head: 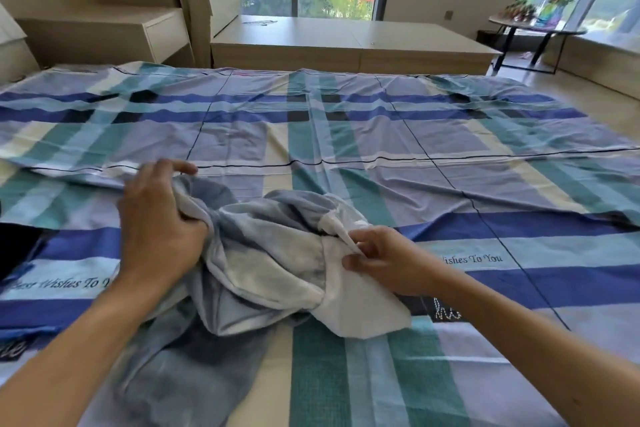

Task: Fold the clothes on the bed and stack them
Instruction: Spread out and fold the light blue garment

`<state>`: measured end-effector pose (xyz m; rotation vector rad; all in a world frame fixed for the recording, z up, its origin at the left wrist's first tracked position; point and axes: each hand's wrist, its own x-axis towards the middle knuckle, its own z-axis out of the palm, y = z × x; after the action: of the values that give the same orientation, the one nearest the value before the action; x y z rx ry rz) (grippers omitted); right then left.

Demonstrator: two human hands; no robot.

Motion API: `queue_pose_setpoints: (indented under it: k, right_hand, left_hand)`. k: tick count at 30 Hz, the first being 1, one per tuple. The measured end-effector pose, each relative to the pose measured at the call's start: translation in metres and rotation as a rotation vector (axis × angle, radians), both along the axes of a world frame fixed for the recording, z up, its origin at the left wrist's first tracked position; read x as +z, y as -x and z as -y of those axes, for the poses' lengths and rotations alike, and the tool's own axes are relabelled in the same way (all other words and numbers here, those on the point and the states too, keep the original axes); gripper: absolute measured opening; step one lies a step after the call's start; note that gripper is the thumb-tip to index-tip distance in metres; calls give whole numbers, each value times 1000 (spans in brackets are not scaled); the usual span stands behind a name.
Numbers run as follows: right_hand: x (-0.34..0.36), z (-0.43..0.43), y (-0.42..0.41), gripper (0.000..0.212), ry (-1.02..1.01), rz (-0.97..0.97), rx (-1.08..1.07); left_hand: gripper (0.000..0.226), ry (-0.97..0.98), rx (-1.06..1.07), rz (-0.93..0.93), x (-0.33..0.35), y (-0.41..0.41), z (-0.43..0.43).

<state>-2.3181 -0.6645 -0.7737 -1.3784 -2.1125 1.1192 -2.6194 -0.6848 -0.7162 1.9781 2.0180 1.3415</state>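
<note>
A crumpled blue-grey and white fleece garment (263, 253) lies bunched on the bed in front of me, part of it trailing toward the near edge at the lower left. My left hand (157, 218) grips a fold at its left side, thumb and fingers curled into the cloth, forefinger sticking out. My right hand (384, 260) pinches a white edge of the garment at its right side between thumb and fingers.
The bed carries a plaid sheet (450, 184) in blue, teal and cream. A dark item (17, 246) shows at the left edge. Beyond the bed stand a low wooden platform (346, 42), a cabinet (104, 31), and a round side table (533, 28) with flowers by the windows.
</note>
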Motion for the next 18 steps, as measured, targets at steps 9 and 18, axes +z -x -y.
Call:
queue_pose_setpoints:
  k: [9, 18]
  right_hand:
    - [61, 26, 27, 24, 387, -931, 48]
    - [60, 16, -1, 73, -122, -589, -27]
  left_hand:
    - [105, 234, -656, -150, -34, -78, 60]
    - [39, 608, -511, 1457, -29, -76, 26]
